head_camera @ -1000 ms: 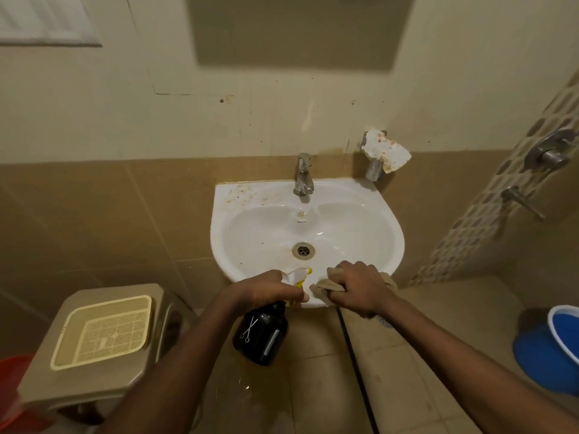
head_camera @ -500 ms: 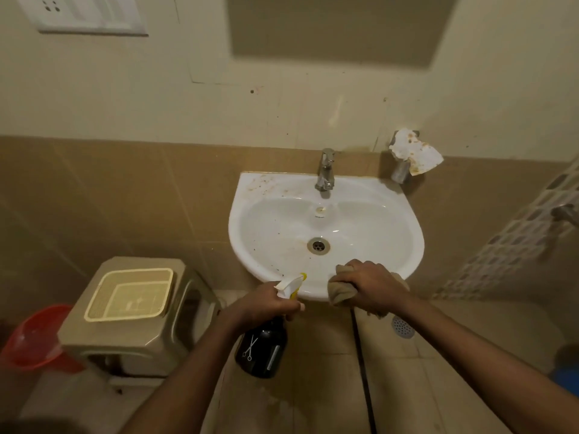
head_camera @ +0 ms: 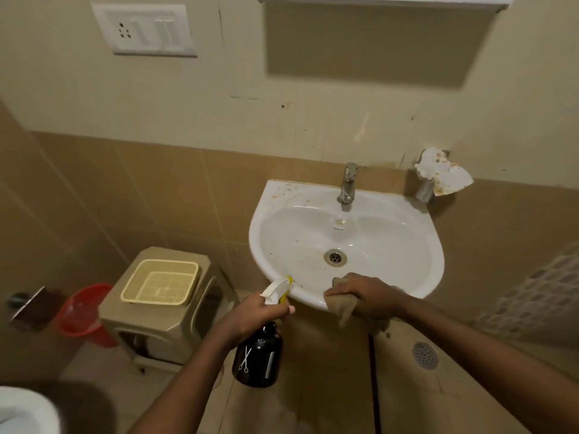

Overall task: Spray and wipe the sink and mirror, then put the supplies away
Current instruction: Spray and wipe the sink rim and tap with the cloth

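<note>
Head cam view, looking down at my white sink [head_camera: 416,245] on the tiled wall. My left hand [head_camera: 250,317] is wrapped around the neck of the dark spray bottle [head_camera: 258,355], the one with the little scissors logo on it, with a finger out by the trigger. The white and yellow nozzle [head_camera: 277,288] is right at the front left rim of the sink, pointing in toward the basin. The bottle body hangs below the rim, over the floor.

My right hand [head_camera: 366,296] is bunched tight around the tan cloth [head_camera: 343,308] and sits on the front edge of the sink, with the cloth draped over the rim and hanging down a bit.

The back left of the sink ledge has rusty brown specks, and the basin looks wet around the drain [head_camera: 335,257]. The tap [head_camera: 347,187] is at the back middle. Only the bottom edge of the mirror [head_camera: 382,0] shows at the very top.

Off to the left there's a beige plastic stool [head_camera: 150,321] with a cream basket [head_camera: 159,282] sitting on it, and an orange bucket [head_camera: 86,311] just beside that. A round floor drain [head_camera: 424,355] is under my right arm.
</note>
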